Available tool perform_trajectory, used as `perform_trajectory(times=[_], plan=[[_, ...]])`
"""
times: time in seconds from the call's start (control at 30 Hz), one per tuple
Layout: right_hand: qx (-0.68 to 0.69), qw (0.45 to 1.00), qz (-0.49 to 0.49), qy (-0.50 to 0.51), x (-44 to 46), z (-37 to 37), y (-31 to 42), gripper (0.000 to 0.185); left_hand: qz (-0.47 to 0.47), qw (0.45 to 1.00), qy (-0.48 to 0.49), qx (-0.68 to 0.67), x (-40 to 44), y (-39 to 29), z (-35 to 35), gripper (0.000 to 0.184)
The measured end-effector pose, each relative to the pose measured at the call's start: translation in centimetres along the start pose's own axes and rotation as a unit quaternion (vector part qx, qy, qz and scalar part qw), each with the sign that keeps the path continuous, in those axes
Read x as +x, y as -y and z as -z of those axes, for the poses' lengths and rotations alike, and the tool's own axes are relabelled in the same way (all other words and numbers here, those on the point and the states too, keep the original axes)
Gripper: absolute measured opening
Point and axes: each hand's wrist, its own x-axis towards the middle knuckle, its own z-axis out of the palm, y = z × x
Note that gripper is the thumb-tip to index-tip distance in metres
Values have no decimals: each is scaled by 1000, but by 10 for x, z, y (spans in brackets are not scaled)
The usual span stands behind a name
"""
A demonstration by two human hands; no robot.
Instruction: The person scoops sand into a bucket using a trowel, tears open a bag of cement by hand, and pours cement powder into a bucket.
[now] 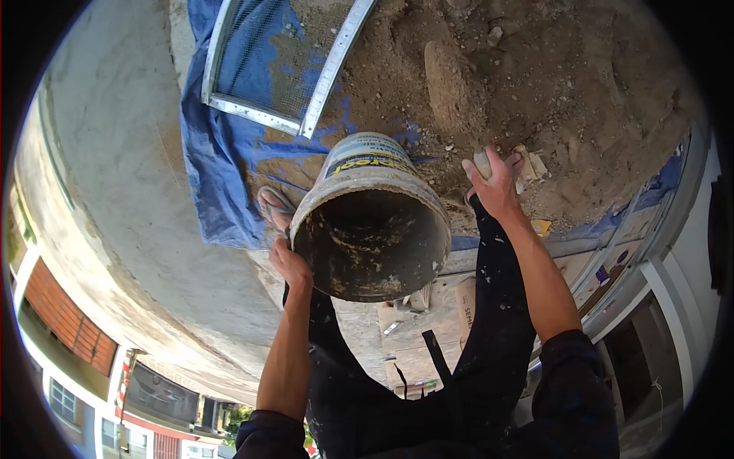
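Note:
A used plastic bucket (372,252) with a printed label is tipped on its side, its mouth facing me. Its inside is crusted with dried residue. My left hand (289,264) is closed on the left part of the bucket's rim. To the right of the bucket, my right hand (498,182) is wrapped round the pale handle end (482,163) of a hand shovel. The dirt-caked shovel blade (449,86) points away from me and lies against the soil pile (550,84).
A metal-framed mesh sieve (283,57) lies on a blue tarp (218,180) at the upper left. Concrete ground (126,115) stretches along the left. A printed paper sack (465,302) and flat boards lie between my legs. My sandalled foot (275,205) is left of the bucket.

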Motion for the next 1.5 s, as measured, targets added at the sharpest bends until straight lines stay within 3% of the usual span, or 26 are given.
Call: perform_trajectory(times=[0.07,0.2,0.33,0.47,0.53,0.57,0.63,0.7,0.73,0.77,0.8,0.9,1.03,1.17,1.23,1.27,1.33,1.43,1.5], plan=[[40,997,46,45,-47,23,22,33,-13,1000,15,1,-1,-7,-2,39],[-104,985,134,29,-123,35,53,26,19,999,28,33,-3,-13,0,35],[-154,974,167,22,-157,25,48,30,1,999,33,4,-2,-6,1,36],[-65,997,31,-14,-136,15,2,25,-9,999,25,-22,-6,-18,-4,37],[29,992,-125,18,-94,10,-33,23,6,999,32,-18,-3,-12,-1,37],[-16,993,-112,-17,-73,-4,-70,35,14,999,26,-21,-3,-9,1,37],[12,976,-219,15,-23,-33,-143,53,36,999,15,-25,0,3,2,39],[38,972,-233,5,43,-80,-198,66,42,998,5,-38,3,2,-3,39],[24,980,-196,3,83,-93,-194,70,54,997,-4,-47,0,1,2,40],[202,944,-259,40,118,-87,-141,68,56,998,-8,-27,-3,-4,4,40],[278,929,-245,0,147,-94,-113,63,60,998,-31,-14,-6,-13,0,39],[298,935,-194,-3,196,-102,-104,54,83,994,-74,-8,-12,-25,-7,39],[400,900,-170,27,181,-98,-121,46,86,992,-93,7,-12,-20,-4,40],[414,896,-162,11,150,-77,-101,50,109,992,-63,-7,-4,-9,2,42],[410,899,-148,27,124,-61,-86,50,71,993,-98,-1,-6,-8,-4,41],[370,920,-126,25,109,-53,-82,49,71,993,-97,-11,-3,-2,-2,41],[285,955,-76,35,71,-33,-71,48,-16,999,-10,30,3,11,7,43],[177,981,18,73,2,-2,-55,38,-72,996,5,53,-2,-9,-1,43],[69,982,176,14,-44,13,-29,27,-46,997,7,61,-5,-9,0,42]])
